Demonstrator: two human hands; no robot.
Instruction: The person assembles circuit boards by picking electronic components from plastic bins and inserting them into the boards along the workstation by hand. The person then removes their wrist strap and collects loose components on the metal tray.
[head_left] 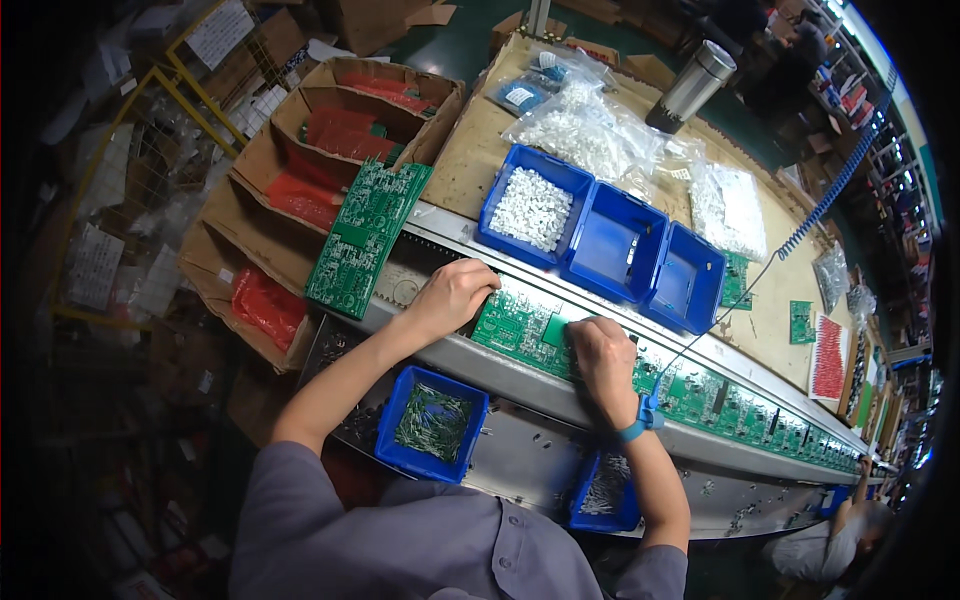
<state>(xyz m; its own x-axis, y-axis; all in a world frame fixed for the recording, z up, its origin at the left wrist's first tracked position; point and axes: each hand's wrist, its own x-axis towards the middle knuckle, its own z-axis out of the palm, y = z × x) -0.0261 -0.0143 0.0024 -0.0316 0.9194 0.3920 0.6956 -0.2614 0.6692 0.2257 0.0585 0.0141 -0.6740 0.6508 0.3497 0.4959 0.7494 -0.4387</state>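
A green circuit board (pixel 515 328) lies in the metal rail in front of me. My left hand (pixel 455 293) is at its far left corner, thumb and fingers pinched together; whatever they hold is too small or hidden to tell. Over the board's right part, my right hand (pixel 602 358) points down with its fingers curled closed, and its fingertips are hidden. A blue wrist strap (pixel 643 418) with a cord circles my right wrist. Further right along the rail runs a row of more circuit boards (pixel 740 410).
Beyond the rail stand blue bins, one holding white parts (pixel 533 208). Closer to me are a bin of thin wire-like parts (pixel 434 424) and another blue bin (pixel 606 492). Another board (pixel 366 240) leans on a divided cardboard box (pixel 262 150). A steel flask (pixel 692 86) stands behind.
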